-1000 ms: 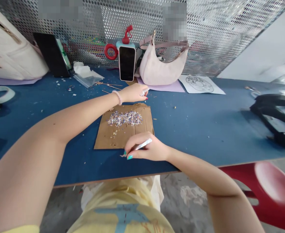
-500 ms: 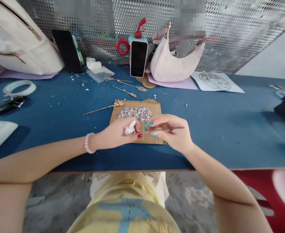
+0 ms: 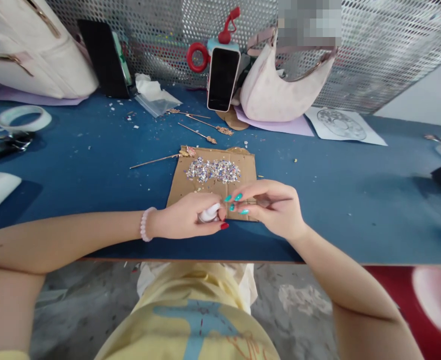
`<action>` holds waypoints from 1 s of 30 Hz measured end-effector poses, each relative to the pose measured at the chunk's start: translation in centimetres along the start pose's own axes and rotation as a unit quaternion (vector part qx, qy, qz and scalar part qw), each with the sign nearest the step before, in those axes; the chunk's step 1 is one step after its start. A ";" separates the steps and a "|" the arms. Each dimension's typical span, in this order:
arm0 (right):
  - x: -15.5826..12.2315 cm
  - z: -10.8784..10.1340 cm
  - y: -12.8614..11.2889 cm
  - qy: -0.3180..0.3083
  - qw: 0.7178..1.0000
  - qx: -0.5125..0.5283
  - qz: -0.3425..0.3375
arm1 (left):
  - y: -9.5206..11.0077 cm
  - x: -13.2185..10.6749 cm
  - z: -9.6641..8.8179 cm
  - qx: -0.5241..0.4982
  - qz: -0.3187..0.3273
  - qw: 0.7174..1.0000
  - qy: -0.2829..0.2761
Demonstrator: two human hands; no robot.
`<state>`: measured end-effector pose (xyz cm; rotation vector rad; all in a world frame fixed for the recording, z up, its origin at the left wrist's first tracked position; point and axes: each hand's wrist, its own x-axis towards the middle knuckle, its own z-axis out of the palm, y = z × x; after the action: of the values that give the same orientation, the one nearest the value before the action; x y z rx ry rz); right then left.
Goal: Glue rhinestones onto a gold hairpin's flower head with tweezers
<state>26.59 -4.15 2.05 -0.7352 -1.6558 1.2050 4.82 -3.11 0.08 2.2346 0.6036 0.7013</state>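
Note:
My left hand (image 3: 188, 214) is closed around a small white bottle with a pointed nozzle (image 3: 209, 213), above the near edge of a cardboard piece (image 3: 178, 185). Close to its right, my right hand (image 3: 271, 204) pinches with thumb and fingertips; what lies between them is thin and too small to name. The fingertips of both hands nearly meet. Beyond them on the cardboard lies a heap of shiny rhinestones (image 3: 214, 170). A metal hair stick with a flower-like end (image 3: 156, 161) rests across the cardboard's far left corner.
Several more hair sticks (image 3: 197, 132) lie farther back, near a plastic bag (image 3: 156, 105). A phone (image 3: 224, 80) leans on a cup with a red handle (image 3: 197, 57). A pale handbag (image 3: 280, 95) stands at the back. To the left are a tape roll (image 3: 23, 118) and a black tool (image 3: 8, 145).
Both hands have come slightly nearer to me and a little to the right, still close together. The bottle moved along with my left hand. The camera view has shifted a little.

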 end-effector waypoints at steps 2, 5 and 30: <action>0.1 0.0 -0.1 -0.012 1.000 0.004 0.002 | -0.1 0.0 0.0 0.004 0.014 1.000 0.000; 0.2 0.0 -0.2 -0.015 1.000 0.004 0.000 | -0.2 0.0 0.0 0.003 0.026 1.000 -0.004; 0.4 0.3 0.0 -0.067 0.986 0.011 -0.156 | -0.5 0.0 0.3 -0.037 0.023 0.999 -0.027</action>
<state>26.18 -3.89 2.18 -0.3693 -1.7867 1.0642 4.91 -2.91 -0.50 2.1971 0.4925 0.6726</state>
